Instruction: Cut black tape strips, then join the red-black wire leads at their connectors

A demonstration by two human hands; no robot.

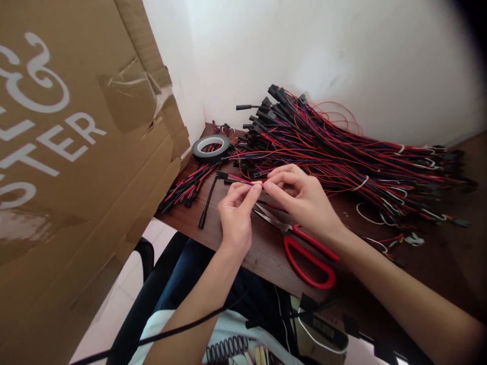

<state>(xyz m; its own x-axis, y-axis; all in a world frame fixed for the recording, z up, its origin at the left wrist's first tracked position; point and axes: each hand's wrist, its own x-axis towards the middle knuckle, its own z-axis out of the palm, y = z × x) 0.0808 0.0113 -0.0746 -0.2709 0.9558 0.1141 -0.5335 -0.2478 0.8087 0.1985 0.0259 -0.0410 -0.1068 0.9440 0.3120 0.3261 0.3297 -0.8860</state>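
Observation:
Between thumb and forefinger, my left hand (pixel 239 209) pinches a thin red and dark wire lead (pixel 239 179) with black connectors at its left end. My right hand (pixel 294 190) touches it fingertip to fingertip and is closed in a pinch at the wires' other end; the tiny part there is hard to make out. Red-handled scissors (pixel 310 256) lie slightly open on the brown table (pixel 262 258) below my hands. Behind them spreads a large pile of red, black and blue cables (pixel 323 147).
A roll of black tape (pixel 211 148) sits at the back left, beside a smaller bunch of cables (pixel 190 187). A big cardboard box (pixel 87 152) fills the left side. White walls (pixel 304 45) stand behind the table. Near my lap are a coiled cord (pixel 228 349) and a black device (pixel 323 327).

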